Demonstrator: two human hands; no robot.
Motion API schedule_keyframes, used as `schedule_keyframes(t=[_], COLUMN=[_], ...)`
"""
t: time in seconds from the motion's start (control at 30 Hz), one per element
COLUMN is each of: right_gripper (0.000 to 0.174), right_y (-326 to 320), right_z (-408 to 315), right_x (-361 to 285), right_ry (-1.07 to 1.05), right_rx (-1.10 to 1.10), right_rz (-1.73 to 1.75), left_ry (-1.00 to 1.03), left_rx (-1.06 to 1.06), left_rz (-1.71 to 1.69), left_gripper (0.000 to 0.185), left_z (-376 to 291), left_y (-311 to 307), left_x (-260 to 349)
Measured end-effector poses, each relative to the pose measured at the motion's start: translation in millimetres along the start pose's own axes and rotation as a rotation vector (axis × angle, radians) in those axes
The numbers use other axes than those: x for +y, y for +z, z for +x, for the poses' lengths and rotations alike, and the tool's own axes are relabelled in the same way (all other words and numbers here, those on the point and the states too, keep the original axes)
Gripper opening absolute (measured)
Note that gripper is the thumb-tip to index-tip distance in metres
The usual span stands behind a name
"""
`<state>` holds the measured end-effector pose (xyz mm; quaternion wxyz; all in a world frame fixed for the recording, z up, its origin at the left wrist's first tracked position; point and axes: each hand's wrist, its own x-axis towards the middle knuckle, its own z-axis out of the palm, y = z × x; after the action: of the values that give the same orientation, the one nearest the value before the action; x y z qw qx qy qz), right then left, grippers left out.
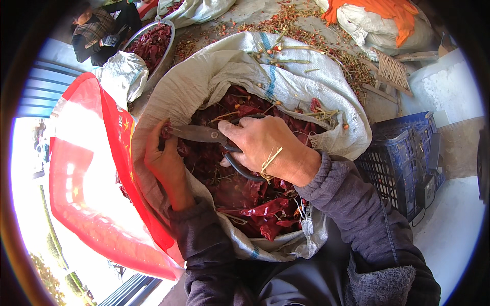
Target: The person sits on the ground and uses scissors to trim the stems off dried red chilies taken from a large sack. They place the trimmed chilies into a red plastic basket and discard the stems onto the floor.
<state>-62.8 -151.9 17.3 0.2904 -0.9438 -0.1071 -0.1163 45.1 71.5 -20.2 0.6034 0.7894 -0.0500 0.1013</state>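
Note:
My right hand [264,143] grips black-handled scissors [199,134] over a white woven sack [180,88]. The blades point left, and their tips meet a dark red dried chili pepper [167,130] held in the fingers of my left hand [164,160]. Whether the blades are parted is hard to tell. Below both hands, the sack is rolled down around many dried red chilies [264,208]. A dry straw stem [271,162] clings to my right wrist.
A red and white bag [103,179] stands against the sack's left side. On the right is a blue plastic crate [398,160]. Beyond lie scattered stems [268,25], a basin of chilies [153,44], full sacks [383,28], a small wooden stool [390,72] and a seated person [95,32].

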Motion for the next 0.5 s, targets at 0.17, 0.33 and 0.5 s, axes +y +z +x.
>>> schedule_keyframes(t=[0.17, 0.33, 0.5], right_gripper=[0.061, 0.057, 0.055], right_y=[-1, 0, 5], right_z=[-2, -2, -1], right_x=[0, -1, -3], right_ry=[0.019, 0.081, 0.112], right_rx=[-0.044, -0.115, -0.102], right_rz=[0.002, 0.052, 0.114], left_ry=[0.074, 0.229, 0.445], left_rx=[0.012, 0.024, 0.08], left_rz=[0.102, 0.359, 0.523], left_gripper=[0.039, 0.034, 0.03], left_z=[0, -4, -8], left_y=[0, 2, 8], left_x=[-5, -2, 8])
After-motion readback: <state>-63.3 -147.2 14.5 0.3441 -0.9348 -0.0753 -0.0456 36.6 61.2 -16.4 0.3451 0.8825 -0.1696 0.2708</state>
